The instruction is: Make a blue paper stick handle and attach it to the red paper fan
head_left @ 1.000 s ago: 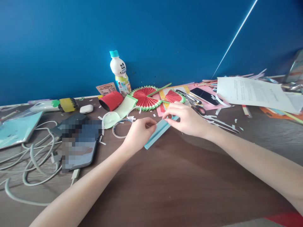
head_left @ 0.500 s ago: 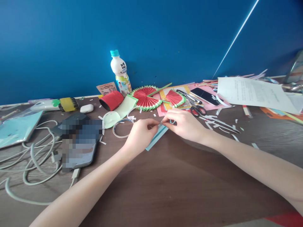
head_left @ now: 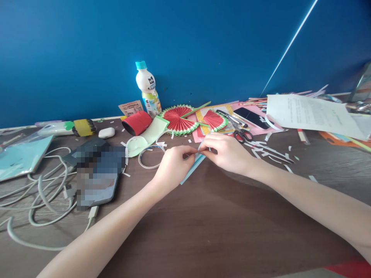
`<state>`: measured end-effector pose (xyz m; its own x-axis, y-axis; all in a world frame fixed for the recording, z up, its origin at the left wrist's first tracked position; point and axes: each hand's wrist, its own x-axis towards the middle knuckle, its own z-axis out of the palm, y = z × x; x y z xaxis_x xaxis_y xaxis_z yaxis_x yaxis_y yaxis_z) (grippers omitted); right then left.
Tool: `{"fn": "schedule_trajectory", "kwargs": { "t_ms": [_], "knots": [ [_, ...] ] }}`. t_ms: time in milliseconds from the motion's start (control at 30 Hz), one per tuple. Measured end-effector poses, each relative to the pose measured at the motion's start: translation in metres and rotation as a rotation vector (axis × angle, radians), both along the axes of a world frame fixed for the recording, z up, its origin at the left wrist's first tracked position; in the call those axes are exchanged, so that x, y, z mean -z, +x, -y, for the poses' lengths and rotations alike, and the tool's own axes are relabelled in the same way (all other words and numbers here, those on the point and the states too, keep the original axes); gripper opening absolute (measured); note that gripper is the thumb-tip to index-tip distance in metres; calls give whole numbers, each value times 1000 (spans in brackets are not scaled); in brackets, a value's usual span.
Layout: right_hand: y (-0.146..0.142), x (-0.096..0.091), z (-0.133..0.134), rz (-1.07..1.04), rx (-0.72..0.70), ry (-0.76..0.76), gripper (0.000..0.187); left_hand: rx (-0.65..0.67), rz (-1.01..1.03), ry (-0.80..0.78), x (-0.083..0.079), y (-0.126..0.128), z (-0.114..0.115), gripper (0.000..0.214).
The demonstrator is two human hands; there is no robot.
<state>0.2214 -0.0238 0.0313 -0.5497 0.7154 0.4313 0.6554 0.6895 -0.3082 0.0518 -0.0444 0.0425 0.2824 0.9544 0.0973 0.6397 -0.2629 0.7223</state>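
Note:
A narrow light-blue strip of folded paper [head_left: 189, 172] slants across the table under both hands. My left hand [head_left: 175, 164] is closed in a pinch on it, thumb and fingertips at its upper part. Fingertip to fingertip with it, my right hand [head_left: 226, 151] pinches the same paper from the right side. The fingers cover much of the paper's far end. Just beyond the hands lie a red pleated paper fan with a green edge [head_left: 179, 120] and a smaller matching fan [head_left: 215, 120]. Black-handled scissors [head_left: 243, 136] rest right behind my right hand.
A roll of tape [head_left: 151, 157] lies left of my left hand, near a red cylinder [head_left: 136, 123] and a bottle [head_left: 148, 90]. Phones [head_left: 101, 181] and white cables [head_left: 43, 193] occupy the left. White paper scraps [head_left: 269, 152] and a printed sheet [head_left: 310, 116] are on the right.
The light-blue paper has turned slightly and now shows a narrower face below the fingers. Both hands keep their pinch in nearly the same place.

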Motion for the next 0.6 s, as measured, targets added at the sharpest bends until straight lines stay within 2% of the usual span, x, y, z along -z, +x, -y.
{"fn": "schedule_trajectory", "kwargs": {
  "t_ms": [267,600],
  "knots": [
    [0,-1,0,23,-14,43,15,3,-21,-4,2,-2,-1,28],
    [2,-7,2,-55,37,-27,12,-19,12,-41,2,-4,-5,26]
  ]
}}
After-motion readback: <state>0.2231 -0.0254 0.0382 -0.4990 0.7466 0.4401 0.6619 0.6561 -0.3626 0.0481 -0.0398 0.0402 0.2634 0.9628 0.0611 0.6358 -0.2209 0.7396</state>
